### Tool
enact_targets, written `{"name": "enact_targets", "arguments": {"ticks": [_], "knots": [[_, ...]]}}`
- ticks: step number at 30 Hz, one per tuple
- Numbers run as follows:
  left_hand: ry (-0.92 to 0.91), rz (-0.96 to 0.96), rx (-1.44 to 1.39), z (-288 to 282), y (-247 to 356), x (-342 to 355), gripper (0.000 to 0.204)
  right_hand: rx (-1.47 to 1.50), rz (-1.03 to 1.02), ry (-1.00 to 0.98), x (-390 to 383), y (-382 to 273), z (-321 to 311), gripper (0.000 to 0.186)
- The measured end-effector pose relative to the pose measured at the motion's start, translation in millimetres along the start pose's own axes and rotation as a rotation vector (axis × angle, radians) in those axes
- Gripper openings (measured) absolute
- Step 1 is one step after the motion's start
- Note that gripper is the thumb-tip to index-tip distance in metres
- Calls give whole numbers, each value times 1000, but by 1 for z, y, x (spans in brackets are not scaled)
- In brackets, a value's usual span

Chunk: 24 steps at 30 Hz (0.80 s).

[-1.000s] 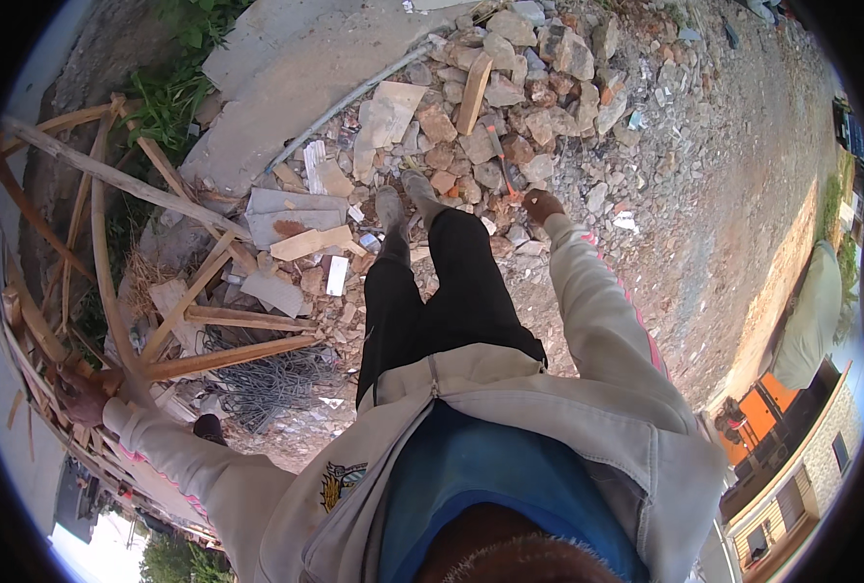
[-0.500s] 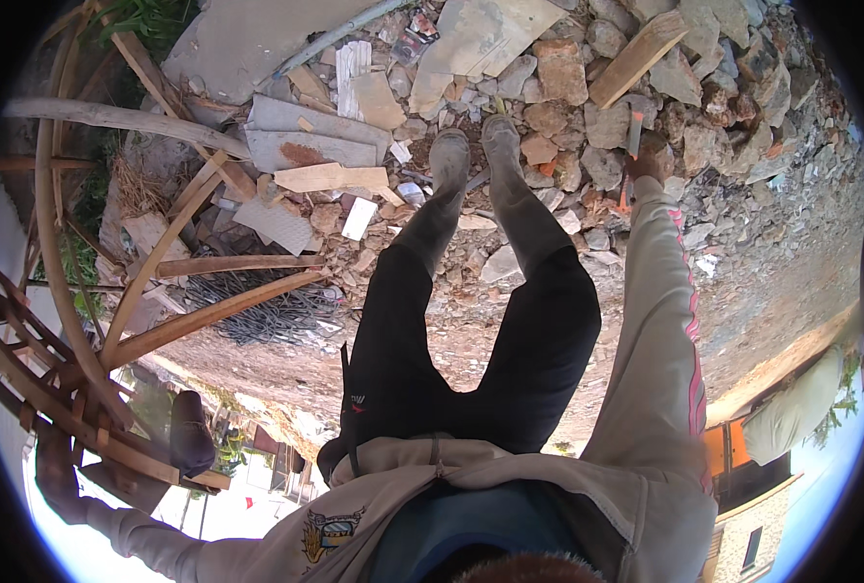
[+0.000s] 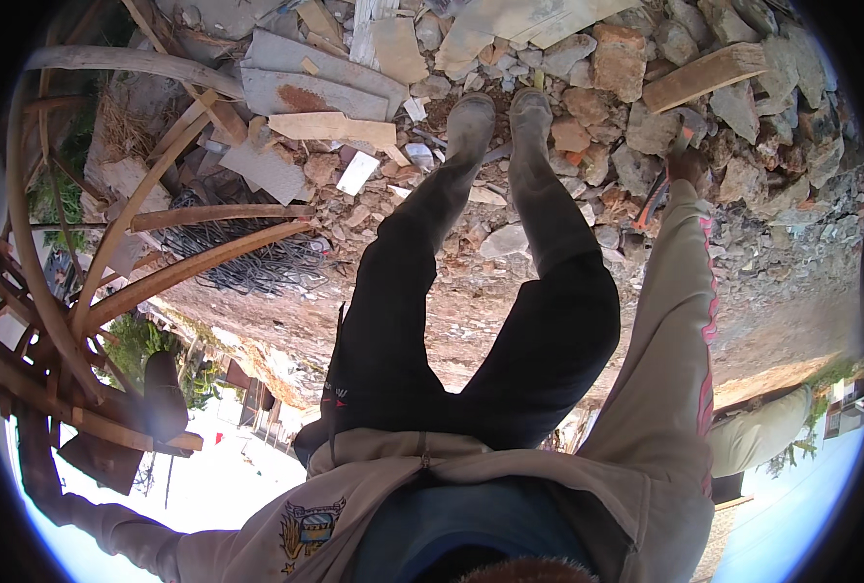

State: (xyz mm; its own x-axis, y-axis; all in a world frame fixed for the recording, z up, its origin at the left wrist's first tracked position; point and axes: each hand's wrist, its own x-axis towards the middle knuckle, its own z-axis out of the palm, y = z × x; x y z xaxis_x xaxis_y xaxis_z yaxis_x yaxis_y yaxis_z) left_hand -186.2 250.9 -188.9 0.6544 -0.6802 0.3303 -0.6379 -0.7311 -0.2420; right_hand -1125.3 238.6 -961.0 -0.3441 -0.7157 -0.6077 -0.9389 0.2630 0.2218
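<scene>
My right hand (image 3: 687, 167), at the end of an outstretched arm, is closed around an orange-and-dark hand tool (image 3: 652, 202). One orange end shows past the fingers, and a curved part hangs on the near side; its exact kind is unclear. Broken stones lie under and around this hand. At the far left edge, my left hand (image 3: 38, 457) is raised against a curved wooden frame of several bent beams (image 3: 111, 428). It touches or is very near the lowest beam; shadow hides its fingers.
Rubble (image 3: 636, 170) spreads around my boots (image 3: 471, 126). A squared timber (image 3: 704, 78) lies on the rocks at far right. Flat boards (image 3: 325, 102) lie at far left, with a tangle of dark wire (image 3: 247, 257) nearer, below wooden poles (image 3: 208, 267).
The view has shifted, so the ground and boots sit farther right. My right hand has moved right with the tool, which has turned slightly. My left hand stays at the wooden frame.
</scene>
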Motion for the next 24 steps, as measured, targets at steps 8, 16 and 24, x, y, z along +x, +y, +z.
{"name": "enact_targets", "arguments": {"ticks": [8,16,24], "knots": [[8,-6,-15,-48,-37,8,46,157,23,-445,-129,-22,-88,41],[83,-26,-110,-62,-61,1,45,289,-280,-634,-290,-45,-225,47],[240,75,-195,-70,-63,-17,45,685,-565,-638,-411,-160,-375,36]]}}
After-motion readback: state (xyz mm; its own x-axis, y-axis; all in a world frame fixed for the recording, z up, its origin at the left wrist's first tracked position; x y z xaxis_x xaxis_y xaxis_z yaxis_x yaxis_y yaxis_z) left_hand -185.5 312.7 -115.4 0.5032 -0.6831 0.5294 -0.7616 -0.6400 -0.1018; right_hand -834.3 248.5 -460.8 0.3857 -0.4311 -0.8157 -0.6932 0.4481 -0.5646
